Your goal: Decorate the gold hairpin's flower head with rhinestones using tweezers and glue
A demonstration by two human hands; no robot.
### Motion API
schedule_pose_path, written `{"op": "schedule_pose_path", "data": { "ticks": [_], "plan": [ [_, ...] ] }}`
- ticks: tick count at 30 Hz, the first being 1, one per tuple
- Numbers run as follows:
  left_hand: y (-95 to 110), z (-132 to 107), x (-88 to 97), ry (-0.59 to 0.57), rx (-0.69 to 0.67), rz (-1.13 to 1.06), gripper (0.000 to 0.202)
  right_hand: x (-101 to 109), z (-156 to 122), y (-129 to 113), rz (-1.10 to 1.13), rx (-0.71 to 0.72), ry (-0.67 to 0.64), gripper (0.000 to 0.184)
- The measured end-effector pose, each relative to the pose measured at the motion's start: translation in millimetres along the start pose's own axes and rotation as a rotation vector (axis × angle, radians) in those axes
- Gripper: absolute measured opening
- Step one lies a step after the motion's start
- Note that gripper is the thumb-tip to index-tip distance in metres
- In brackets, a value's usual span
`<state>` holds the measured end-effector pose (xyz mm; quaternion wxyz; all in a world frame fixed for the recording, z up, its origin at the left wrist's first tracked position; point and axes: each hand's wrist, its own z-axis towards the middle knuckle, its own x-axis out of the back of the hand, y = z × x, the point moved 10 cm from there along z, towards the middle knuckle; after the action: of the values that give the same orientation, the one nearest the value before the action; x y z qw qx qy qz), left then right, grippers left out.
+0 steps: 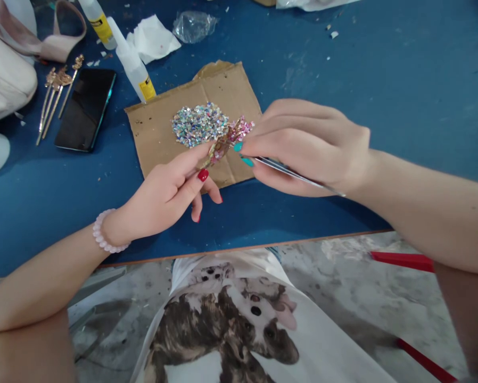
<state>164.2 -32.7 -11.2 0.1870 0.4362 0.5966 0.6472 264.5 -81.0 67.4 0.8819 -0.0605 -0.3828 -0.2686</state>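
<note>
My left hand [169, 194] pinches a gold hair ornament [225, 141] with pink stones between thumb and fingers, holding it over a piece of brown cardboard [155, 130]. My right hand [306, 146] is closed on thin metal tweezers [290, 173], whose tips meet the ornament. A heap of small iridescent rhinestones [199, 124] lies on the cardboard just behind the ornament.
On the blue table [382, 80] lie a black phone [86, 109], three gold hairpins [55, 96], two glue bottles [133, 61], a white tissue [153, 38] and a clear plastic bag [194, 25]. A beige bag [7, 64] sits at far left.
</note>
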Motion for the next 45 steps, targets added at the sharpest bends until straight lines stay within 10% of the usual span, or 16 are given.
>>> {"op": "schedule_pose_path", "data": {
  "ticks": [19,33,45],
  "plan": [
    [-0.8,-0.3,-0.2,-0.003,0.003,0.004,0.053,6.9,1.3,-17.7,-0.225,0.184,0.085,0.014],
    [-0.6,0.3,-0.6,-0.02,-0.012,-0.013,0.056,-2.7,4.2,7.2,0.035,-0.063,-0.047,0.033],
    [0.5,-0.1,-2.1,-0.031,0.014,0.003,0.049,6.2,6.8,-21.9,-0.325,0.172,0.086,0.031]
  ]
}}
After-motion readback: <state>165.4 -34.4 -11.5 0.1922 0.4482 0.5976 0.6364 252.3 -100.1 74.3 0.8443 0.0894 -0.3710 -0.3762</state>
